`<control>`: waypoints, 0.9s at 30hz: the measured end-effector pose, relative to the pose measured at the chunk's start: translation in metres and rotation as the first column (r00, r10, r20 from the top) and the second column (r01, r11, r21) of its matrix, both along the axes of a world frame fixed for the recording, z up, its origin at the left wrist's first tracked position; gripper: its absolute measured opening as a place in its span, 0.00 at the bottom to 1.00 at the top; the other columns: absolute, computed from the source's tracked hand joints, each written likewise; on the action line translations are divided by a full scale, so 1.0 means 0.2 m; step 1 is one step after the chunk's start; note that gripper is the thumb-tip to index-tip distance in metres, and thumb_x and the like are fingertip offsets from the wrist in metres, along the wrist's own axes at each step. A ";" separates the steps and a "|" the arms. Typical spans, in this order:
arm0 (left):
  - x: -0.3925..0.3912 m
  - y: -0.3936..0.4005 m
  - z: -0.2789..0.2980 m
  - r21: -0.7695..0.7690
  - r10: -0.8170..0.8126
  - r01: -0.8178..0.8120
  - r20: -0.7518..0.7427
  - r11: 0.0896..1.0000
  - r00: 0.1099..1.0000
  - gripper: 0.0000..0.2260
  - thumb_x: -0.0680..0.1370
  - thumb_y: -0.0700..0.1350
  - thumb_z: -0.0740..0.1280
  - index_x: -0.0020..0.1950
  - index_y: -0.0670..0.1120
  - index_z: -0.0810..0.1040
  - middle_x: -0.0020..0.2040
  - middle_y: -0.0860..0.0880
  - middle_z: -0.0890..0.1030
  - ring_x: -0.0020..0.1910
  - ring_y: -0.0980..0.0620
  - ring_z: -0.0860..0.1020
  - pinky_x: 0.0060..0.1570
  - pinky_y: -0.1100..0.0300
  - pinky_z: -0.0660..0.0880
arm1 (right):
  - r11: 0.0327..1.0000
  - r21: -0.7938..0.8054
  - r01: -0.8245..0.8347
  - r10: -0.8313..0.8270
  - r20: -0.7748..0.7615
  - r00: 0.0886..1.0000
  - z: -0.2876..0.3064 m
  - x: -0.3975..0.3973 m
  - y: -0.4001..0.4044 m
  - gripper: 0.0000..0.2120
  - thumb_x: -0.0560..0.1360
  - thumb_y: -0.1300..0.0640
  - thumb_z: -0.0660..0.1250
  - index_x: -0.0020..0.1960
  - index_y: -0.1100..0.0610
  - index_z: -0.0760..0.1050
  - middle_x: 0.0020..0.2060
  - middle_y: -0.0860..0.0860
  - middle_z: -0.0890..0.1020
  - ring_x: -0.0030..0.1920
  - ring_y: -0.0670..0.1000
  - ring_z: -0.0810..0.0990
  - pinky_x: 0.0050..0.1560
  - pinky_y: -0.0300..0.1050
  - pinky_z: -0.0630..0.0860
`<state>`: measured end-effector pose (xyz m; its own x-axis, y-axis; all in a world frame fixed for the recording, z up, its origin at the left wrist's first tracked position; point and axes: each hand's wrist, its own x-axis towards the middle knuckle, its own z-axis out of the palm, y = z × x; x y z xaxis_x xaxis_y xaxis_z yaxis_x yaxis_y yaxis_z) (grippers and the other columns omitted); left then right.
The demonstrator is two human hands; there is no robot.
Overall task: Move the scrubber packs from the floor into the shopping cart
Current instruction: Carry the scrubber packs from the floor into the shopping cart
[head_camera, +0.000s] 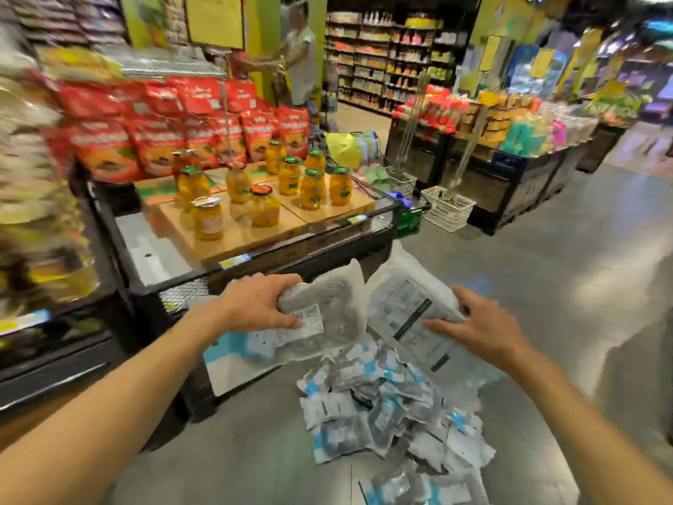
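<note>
Head view: left hand [255, 304] grips one grey plastic-wrapped scrubber pack [327, 304], right hand [477, 329] grips a larger labelled pack [408, 308], both raised above grey-and-blue scrubber packs [393, 413] heaped on the floor [546, 267].

Counted two hands [255, 304] — each gripping one scrubber pack [327, 304]. Beyond counting: the heap of packs [393, 406] on the floor. Roughly ten jars [313, 187] — blurred.
</note>
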<state>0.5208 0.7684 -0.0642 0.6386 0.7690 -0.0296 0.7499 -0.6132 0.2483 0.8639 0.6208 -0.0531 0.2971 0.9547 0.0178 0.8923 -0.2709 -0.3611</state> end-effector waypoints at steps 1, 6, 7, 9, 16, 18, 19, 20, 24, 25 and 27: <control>-0.14 -0.05 0.01 0.020 0.030 -0.030 -0.020 0.999 0.999 0.24 0.73 0.66 0.72 0.64 0.61 0.71 0.50 0.58 0.80 0.54 0.47 0.80 0.48 0.50 0.75 | 0.999 -0.021 -0.047 0.048 0.019 0.999 0.02 -0.13 0.03 0.39 0.62 0.20 0.65 0.64 0.43 0.72 0.51 0.50 0.84 0.49 0.54 0.83 0.46 0.52 0.81; -0.95 -0.37 0.08 0.094 0.277 -0.268 -0.096 0.959 0.956 0.28 0.73 0.65 0.71 0.70 0.59 0.69 0.57 0.55 0.82 0.59 0.46 0.80 0.47 0.53 0.72 | 0.939 -0.074 -0.336 0.341 0.075 0.937 0.07 -0.87 0.19 0.27 0.70 0.30 0.71 0.62 0.39 0.66 0.50 0.46 0.81 0.50 0.54 0.81 0.48 0.52 0.78; -1.12 -0.45 0.09 0.093 0.322 -0.314 -0.099 0.945 0.941 0.24 0.73 0.65 0.71 0.66 0.61 0.70 0.54 0.55 0.82 0.56 0.47 0.80 0.46 0.52 0.74 | 0.918 -0.079 -0.388 0.394 0.081 0.915 0.08 -1.04 0.21 0.25 0.70 0.31 0.72 0.58 0.38 0.64 0.50 0.45 0.82 0.51 0.54 0.82 0.49 0.54 0.78; -1.49 -0.62 0.08 0.087 0.420 -0.413 -0.082 0.906 0.904 0.19 0.71 0.64 0.71 0.54 0.60 0.68 0.45 0.57 0.78 0.50 0.47 0.80 0.45 0.49 0.77 | 0.871 -0.096 -0.482 0.491 0.104 0.865 0.08 -1.41 0.22 0.24 0.70 0.34 0.74 0.56 0.39 0.64 0.49 0.44 0.82 0.51 0.54 0.83 0.46 0.53 0.77; -2.65 -1.30 0.03 0.079 0.693 -0.691 -0.147 0.719 0.705 0.16 0.72 0.59 0.70 0.54 0.61 0.67 0.50 0.51 0.82 0.51 0.44 0.80 0.41 0.52 0.71 | 0.681 -0.178 -0.710 0.732 0.164 0.661 -0.01 -2.75 0.10 0.34 0.71 0.32 0.72 0.69 0.46 0.65 0.57 0.50 0.82 0.56 0.56 0.80 0.45 0.51 0.73; -2.92 -1.47 0.00 0.078 0.746 -0.746 -0.178 0.661 0.642 0.17 0.72 0.58 0.70 0.56 0.59 0.67 0.52 0.48 0.82 0.54 0.41 0.80 0.41 0.51 0.72 | 0.617 -0.204 -0.760 0.786 0.189 0.588 -0.04 -3.07 0.03 0.36 0.72 0.33 0.70 0.72 0.48 0.63 0.55 0.51 0.82 0.54 0.56 0.81 0.46 0.52 0.75; -3.04 -1.54 -0.02 0.078 0.765 -0.766 -0.181 0.638 0.619 0.18 0.71 0.58 0.70 0.55 0.58 0.67 0.52 0.48 0.82 0.54 0.41 0.81 0.42 0.50 0.74 | 0.584 -0.207 -0.785 0.811 0.179 0.556 -0.06 -3.21 0.00 0.36 0.72 0.34 0.70 0.73 0.48 0.62 0.53 0.50 0.82 0.52 0.56 0.81 0.46 0.52 0.75; -3.14 -1.61 -0.04 0.077 0.780 -0.783 -0.189 0.618 0.597 0.17 0.71 0.58 0.70 0.54 0.57 0.67 0.52 0.47 0.82 0.54 0.40 0.81 0.43 0.50 0.75 | 0.554 -0.205 -0.807 0.832 0.164 0.530 -0.09 -3.34 -0.03 0.35 0.72 0.34 0.69 0.73 0.47 0.62 0.50 0.49 0.82 0.50 0.55 0.82 0.44 0.51 0.74; -3.47 -1.82 -0.12 0.068 0.824 -0.838 -0.240 0.541 0.513 0.18 0.72 0.57 0.69 0.59 0.56 0.68 0.52 0.49 0.82 0.53 0.42 0.81 0.43 0.53 0.73 | 0.447 -0.203 -0.871 0.890 0.200 0.410 -0.20 -3.80 -0.11 0.33 0.73 0.36 0.68 0.73 0.43 0.61 0.50 0.50 0.83 0.51 0.57 0.82 0.42 0.50 0.72; -3.53 -1.85 -0.15 0.054 0.829 -0.848 -0.249 0.528 0.501 0.18 0.73 0.56 0.69 0.58 0.56 0.68 0.50 0.50 0.82 0.51 0.44 0.81 0.43 0.53 0.74 | 0.415 -0.203 -0.887 0.903 0.208 0.375 -0.23 -3.90 -0.13 0.32 0.73 0.37 0.68 0.72 0.44 0.62 0.50 0.50 0.83 0.52 0.58 0.82 0.42 0.51 0.72; -3.64 -1.90 -0.21 0.027 0.833 -0.861 -0.267 0.509 0.484 0.15 0.73 0.54 0.70 0.54 0.55 0.67 0.45 0.54 0.79 0.45 0.48 0.79 0.41 0.56 0.71 | 0.346 -0.228 -0.910 0.930 0.209 0.302 -0.30 -4.09 -0.14 0.29 0.75 0.37 0.67 0.71 0.45 0.64 0.46 0.49 0.82 0.50 0.57 0.82 0.41 0.50 0.74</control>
